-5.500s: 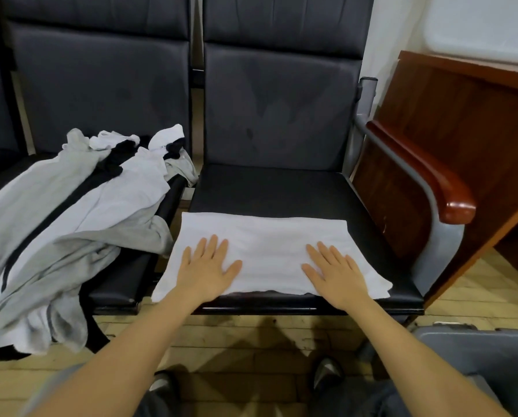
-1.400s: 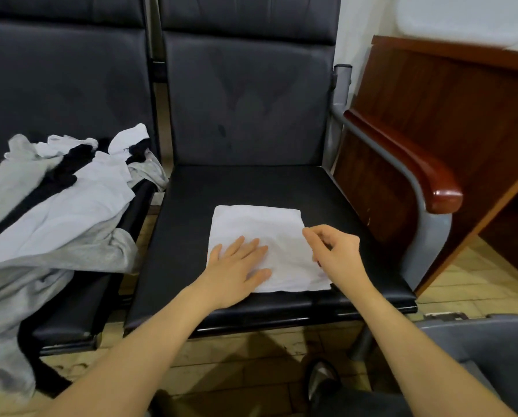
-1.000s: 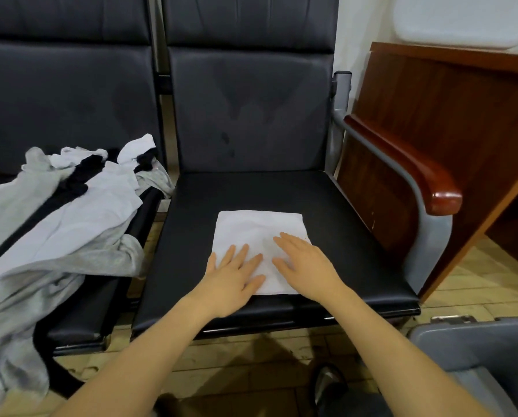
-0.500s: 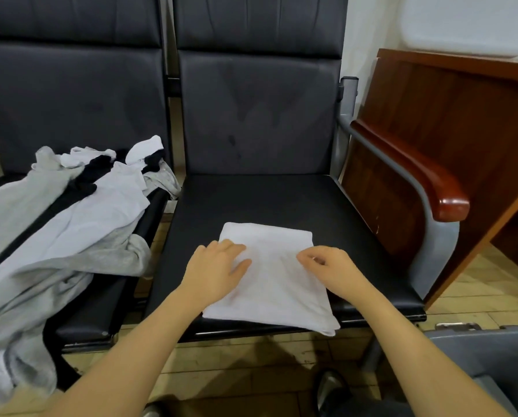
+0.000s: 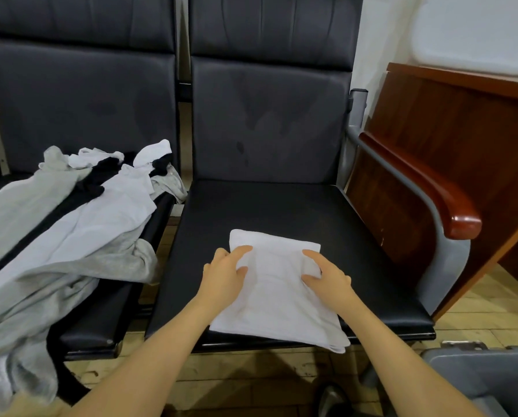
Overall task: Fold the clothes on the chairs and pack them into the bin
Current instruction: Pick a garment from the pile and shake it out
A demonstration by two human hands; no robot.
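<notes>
A folded white garment (image 5: pixel 277 299) lies on the seat of the right black chair (image 5: pixel 281 212), its near end hanging over the seat's front edge. My left hand (image 5: pixel 224 276) grips its left edge, fingers on top and thumb curled against the cloth. My right hand (image 5: pixel 326 279) grips the right edge the same way. A heap of unfolded grey, white and black clothes (image 5: pixel 71 236) covers the left chair (image 5: pixel 80 94) and droops toward the floor. The grey bin (image 5: pixel 492 383) shows at the bottom right corner, its inside mostly out of view.
A metal armrest with a red-brown wooden top (image 5: pixel 432 191) runs along the right chair's right side. Behind it stands a wooden desk panel (image 5: pixel 462 121). Wooden floor (image 5: pixel 251 377) lies under the chairs, with a dark shoe (image 5: pixel 331 400) near the bin.
My hands went from pressing flat on the folded garment to gripping its two sides. The garment slid toward me, so its near end now overhangs the seat edge.
</notes>
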